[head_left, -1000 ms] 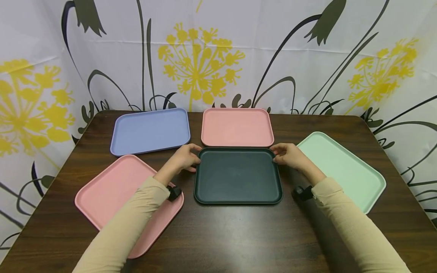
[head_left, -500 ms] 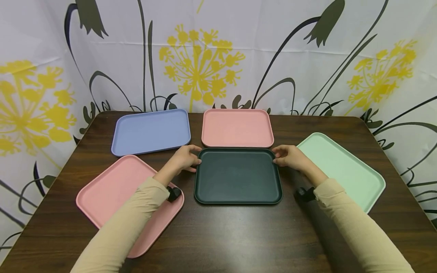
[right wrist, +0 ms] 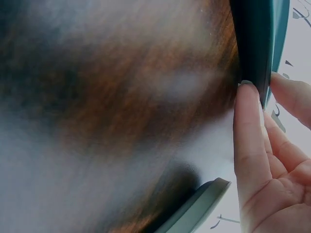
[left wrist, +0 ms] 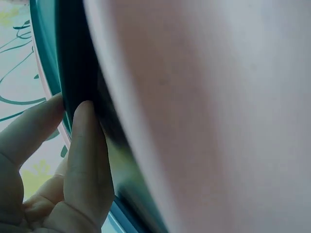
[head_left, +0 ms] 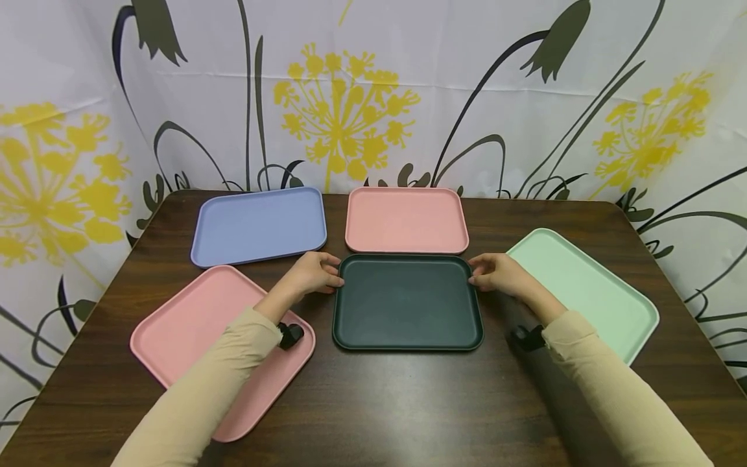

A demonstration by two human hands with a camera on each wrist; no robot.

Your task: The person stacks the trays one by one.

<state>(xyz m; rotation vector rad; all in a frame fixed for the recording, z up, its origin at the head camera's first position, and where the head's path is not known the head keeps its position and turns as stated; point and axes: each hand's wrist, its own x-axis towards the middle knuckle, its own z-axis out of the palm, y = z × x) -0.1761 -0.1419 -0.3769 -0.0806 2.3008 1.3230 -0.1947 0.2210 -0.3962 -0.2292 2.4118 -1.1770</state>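
Left of the left hand [head_left: 312,274], on the body side, a salmon-pink tray [head_left: 192,331], partly hidden by the left sleeve [head_left: 204,383]; farther off, a periwinkle-blue tray [head_left: 259,227]. In the left hand's pinch, the near rim of the dark green tray [head_left: 408,303], directly rightward, contact with the desk [head_left: 403,408] hard to make out. Just beyond, a second pink tray [head_left: 406,220]. In the pinch of the right hand [head_left: 500,275], the opposite rim. Right of that, a mint-green tray [head_left: 583,292], partly behind the right sleeve [head_left: 621,389].
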